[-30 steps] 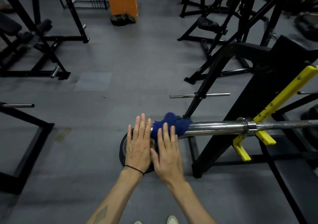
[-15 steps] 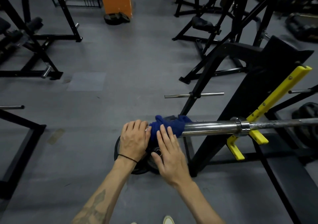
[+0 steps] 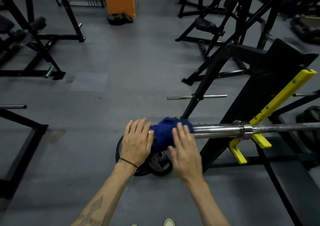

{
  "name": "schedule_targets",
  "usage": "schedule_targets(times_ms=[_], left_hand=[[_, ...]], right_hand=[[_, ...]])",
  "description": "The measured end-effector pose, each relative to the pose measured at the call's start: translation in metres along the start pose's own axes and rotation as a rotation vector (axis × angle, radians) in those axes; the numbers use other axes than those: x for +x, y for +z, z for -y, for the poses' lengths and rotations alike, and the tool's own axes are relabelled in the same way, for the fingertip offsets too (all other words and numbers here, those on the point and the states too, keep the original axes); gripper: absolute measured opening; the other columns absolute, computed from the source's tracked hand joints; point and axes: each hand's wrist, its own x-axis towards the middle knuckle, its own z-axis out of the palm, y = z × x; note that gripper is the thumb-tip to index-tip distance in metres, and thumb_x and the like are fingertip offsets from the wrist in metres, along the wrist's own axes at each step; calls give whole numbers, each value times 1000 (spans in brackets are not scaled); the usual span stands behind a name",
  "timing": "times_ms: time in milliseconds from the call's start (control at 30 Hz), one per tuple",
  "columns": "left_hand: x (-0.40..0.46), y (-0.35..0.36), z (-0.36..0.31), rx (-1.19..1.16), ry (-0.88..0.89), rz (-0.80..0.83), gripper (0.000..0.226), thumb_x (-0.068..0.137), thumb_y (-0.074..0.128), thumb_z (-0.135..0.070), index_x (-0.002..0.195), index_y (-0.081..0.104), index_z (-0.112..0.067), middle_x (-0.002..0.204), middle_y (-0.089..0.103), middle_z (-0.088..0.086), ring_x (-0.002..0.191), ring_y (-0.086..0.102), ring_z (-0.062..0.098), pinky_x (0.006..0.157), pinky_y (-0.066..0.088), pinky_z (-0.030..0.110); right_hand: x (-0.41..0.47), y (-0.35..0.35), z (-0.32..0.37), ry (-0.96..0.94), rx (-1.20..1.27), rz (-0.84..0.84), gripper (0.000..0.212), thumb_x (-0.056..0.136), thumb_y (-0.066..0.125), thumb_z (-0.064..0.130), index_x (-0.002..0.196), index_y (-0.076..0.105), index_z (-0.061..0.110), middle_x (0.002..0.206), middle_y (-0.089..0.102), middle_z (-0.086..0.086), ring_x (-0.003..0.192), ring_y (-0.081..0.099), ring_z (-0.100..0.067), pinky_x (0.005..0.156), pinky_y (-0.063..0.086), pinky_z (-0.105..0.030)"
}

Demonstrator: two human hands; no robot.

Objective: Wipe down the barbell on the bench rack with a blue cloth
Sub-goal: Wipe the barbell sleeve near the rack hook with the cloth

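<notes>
In the head view, my left hand (image 3: 137, 141) lies at the very end of the barbell (image 3: 216, 130). A second ago its fingers were straight and flat; half a second ago they were curled over the end of the sleeve; now they are bent more loosely over this end, touching the edge of the blue cloth (image 3: 166, 132). Whether they really grip the metal I cannot tell, because the hand hides it.

My right hand (image 3: 186, 149) is blurred, so it is moving. Its fingers are nearly straight and press on the cloth from above; they do not close around it. The cloth is bunched over the end part of the sleeve, between my two hands, about where it was a second ago.

The barbell rests on the yellow hook (image 3: 259, 139) of the bench rack (image 3: 270, 80). The bright sleeve to the right of the cloth is bare, so I judge the wiping has only begun and most of the bar remains. Weight plates (image 3: 159, 165) lie on the floor below.
</notes>
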Motion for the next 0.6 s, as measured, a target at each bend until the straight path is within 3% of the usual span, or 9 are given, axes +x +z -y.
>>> schedule_targets(times_ms=[133,200,267,333,400,500,533,600], left_hand=[[-7,-3,-5,-1,-20,37,53,109,29,-38,141,57,-7,141,59,12,134,51,36,118,30,58],[-6,-3,-7,1,-49,44,56,109,26,-41,140,59,-8,140,61,11,135,51,36,119,28,58],[-5,-2,-6,-2,-52,45,56,110,26,-42,139,60,-9,139,62,11,137,50,35,119,28,57],[-5,-3,-6,-10,-46,38,55,109,27,-42,139,61,-9,140,61,11,138,49,35,120,27,56],[-5,-5,-7,-17,-50,48,56,109,25,-43,141,59,-10,143,59,11,139,47,35,121,26,56],[-6,-5,-9,-10,-69,61,54,107,30,-42,143,56,-11,145,57,11,142,43,37,121,24,58],[-6,-4,-9,-10,-74,52,53,107,32,-42,142,57,-11,145,57,11,142,42,37,121,24,59],[-7,-2,-9,-10,-74,34,52,107,33,-41,141,58,-10,145,57,11,144,41,38,121,24,59]], right_hand=[[2,2,15,410,130,-144,61,108,38,35,160,27,5,171,13,-9,159,6,-30,126,15,-56],[5,11,45,366,198,-72,67,107,39,40,162,21,6,172,8,-10,159,1,-32,128,12,-52],[0,12,50,145,181,49,67,107,40,43,162,23,8,172,11,-8,159,6,-30,129,10,-45],[-2,4,20,-57,51,73,62,106,43,39,160,30,11,171,18,-7,158,14,-28,126,18,-47],[-4,-6,-9,1,-30,28,59,106,42,35,159,32,13,170,20,-6,158,16,-27,123,22,-54],[-2,-3,7,345,92,-86,61,107,38,36,161,26,11,172,13,-7,159,7,-28,125,17,-59],[-1,2,24,364,132,-75,64,107,39,38,162,23,10,172,10,-7,159,4,-30,126,15,-58],[-4,10,43,211,145,22,67,106,42,40,163,21,11,172,8,-8,159,3,-32,128,11,-52]])
